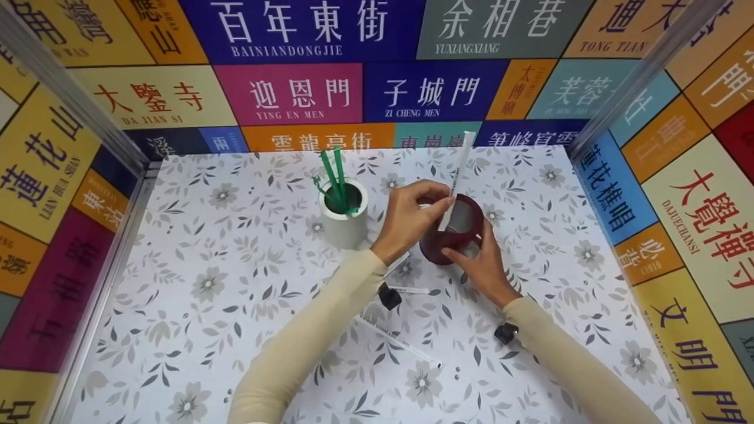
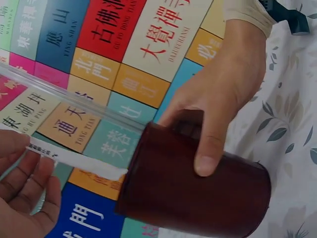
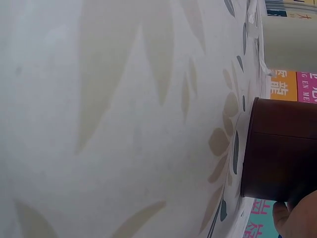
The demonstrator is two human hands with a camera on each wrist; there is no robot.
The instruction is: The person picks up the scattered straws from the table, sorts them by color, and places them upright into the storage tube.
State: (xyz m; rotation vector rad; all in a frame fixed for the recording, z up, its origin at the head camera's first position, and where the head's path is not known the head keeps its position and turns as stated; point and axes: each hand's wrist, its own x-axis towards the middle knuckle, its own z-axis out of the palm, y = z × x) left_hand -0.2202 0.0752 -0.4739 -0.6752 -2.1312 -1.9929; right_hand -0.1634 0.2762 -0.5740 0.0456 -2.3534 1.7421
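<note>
My left hand (image 1: 407, 219) pinches a slim white stick with small dark print (image 1: 462, 162) between thumb and fingers. The stick stands nearly upright, its lower end at the opening of a dark red cylindrical cup (image 1: 434, 250). My right hand (image 1: 484, 268) grips that cup from the right, thumb on the near side and fingers behind. In the left wrist view, the stick (image 2: 84, 161) reaches toward the rim of the cup (image 2: 223, 198). Only the cup's side (image 3: 280, 148) and part of the right hand (image 3: 299, 220) show in the right wrist view.
To the left stands a white cup (image 1: 343, 229) holding several green sticks (image 1: 337, 176). More white sticks lie on the flower-patterned table (image 1: 206, 330), one (image 1: 400, 341) in front of the left forearm, another (image 1: 412, 290) near the wrist. Colourful sign-printed panels (image 1: 288, 94) enclose the back and sides.
</note>
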